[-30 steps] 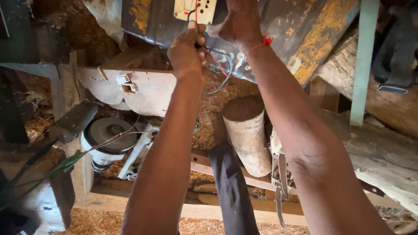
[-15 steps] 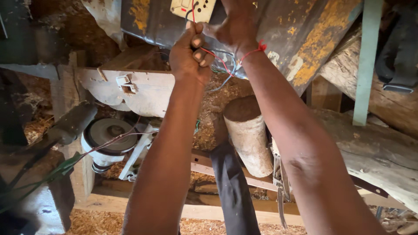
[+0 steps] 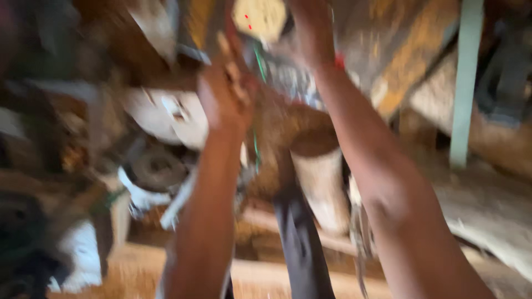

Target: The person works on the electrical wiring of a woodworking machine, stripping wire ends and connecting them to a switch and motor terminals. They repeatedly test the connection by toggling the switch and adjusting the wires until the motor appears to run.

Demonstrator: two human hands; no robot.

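Observation:
The view is heavily blurred by motion. My right hand [image 3: 310,27] is raised to the top edge and holds the side of a cream switch plate [image 3: 259,16] against a rusty metal sheet [image 3: 399,61]. Green and red wires [image 3: 257,61] hang below the plate. My left hand [image 3: 227,97] is lower, left of the wires, with its fingers curled. A dark thin shape rises from that fist, but the blur hides what it is. A red band sits on my right wrist.
A sawn log stump [image 3: 321,182] stands between my arms, with a dark strap [image 3: 299,249] in front of it. A round white and dark machine part [image 3: 149,177] lies at left. A pale green post [image 3: 463,83] stands at right, above wooden beams [image 3: 277,271].
My left hand has dropped down and away from the switch plate. The camera has swung, which blurs everything. My right hand stays up at the plate.

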